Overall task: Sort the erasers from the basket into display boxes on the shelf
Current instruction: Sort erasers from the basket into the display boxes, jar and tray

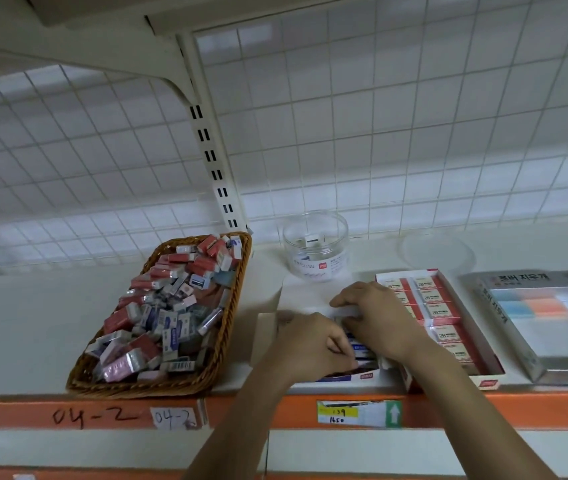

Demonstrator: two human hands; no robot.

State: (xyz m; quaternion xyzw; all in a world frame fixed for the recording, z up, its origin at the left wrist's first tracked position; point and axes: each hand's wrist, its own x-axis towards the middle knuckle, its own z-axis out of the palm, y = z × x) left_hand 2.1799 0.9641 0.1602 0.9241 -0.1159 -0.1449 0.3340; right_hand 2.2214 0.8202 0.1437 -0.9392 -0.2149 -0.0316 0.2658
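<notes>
wicker basket (pixel 241 289) heaped w/ erasers (pixel 164 306) sits left on shelf (pixel 33 323). both hands in white display box (pixel 263 341) just right of it: left hand (pixel 310 344) curled over blue erasers (pixel 362 348), can't tell if gripping; right hand (pixel 379 317) fingers straight, flat on the row. red box (pixel 488 382) touching on right, part-filled.

Dim, even light — soft focus, wide-angle bending at edges.

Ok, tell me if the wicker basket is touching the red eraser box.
Apart. The head view shows the wicker basket well left of the red eraser box, with a white box sitting on the shelf between them.
</notes>
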